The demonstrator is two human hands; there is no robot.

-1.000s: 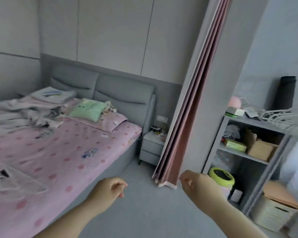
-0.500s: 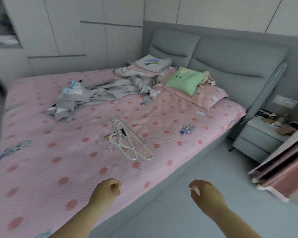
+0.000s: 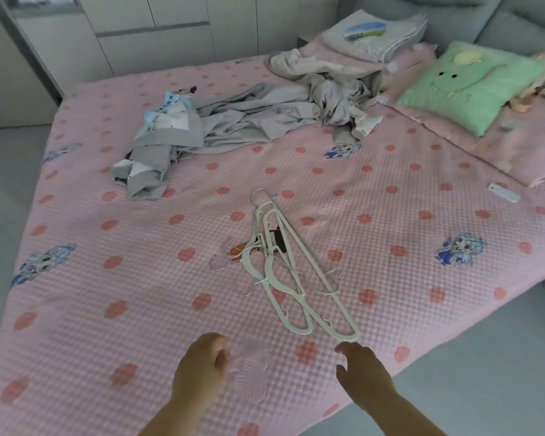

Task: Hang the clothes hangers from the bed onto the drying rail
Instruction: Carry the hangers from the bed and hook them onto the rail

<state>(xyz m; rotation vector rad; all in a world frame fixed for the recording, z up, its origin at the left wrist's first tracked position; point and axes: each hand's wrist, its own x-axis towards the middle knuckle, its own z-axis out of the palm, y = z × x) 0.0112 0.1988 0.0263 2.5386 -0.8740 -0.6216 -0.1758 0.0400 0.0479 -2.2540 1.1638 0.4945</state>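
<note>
A loose pile of white plastic clothes hangers lies in the middle of the pink spotted bed, hooks pointing away from me. My right hand hovers over the bed's near edge with fingers spread, its fingertips just short of the nearest hanger's end. My left hand is to the left of it, loosely curled and holding nothing. The drying rail is out of view.
Crumpled grey clothes sprawl across the far half of the bed. A green pillow and a folded blanket sit by the grey headboard. A small white object lies at the right. White wardrobe doors stand behind; grey floor is at my right.
My view has swung from the shelf and curtain to the bed and closed in on it. Both hands have reached forward over the bed, and the right hand has opened near the hangers.
</note>
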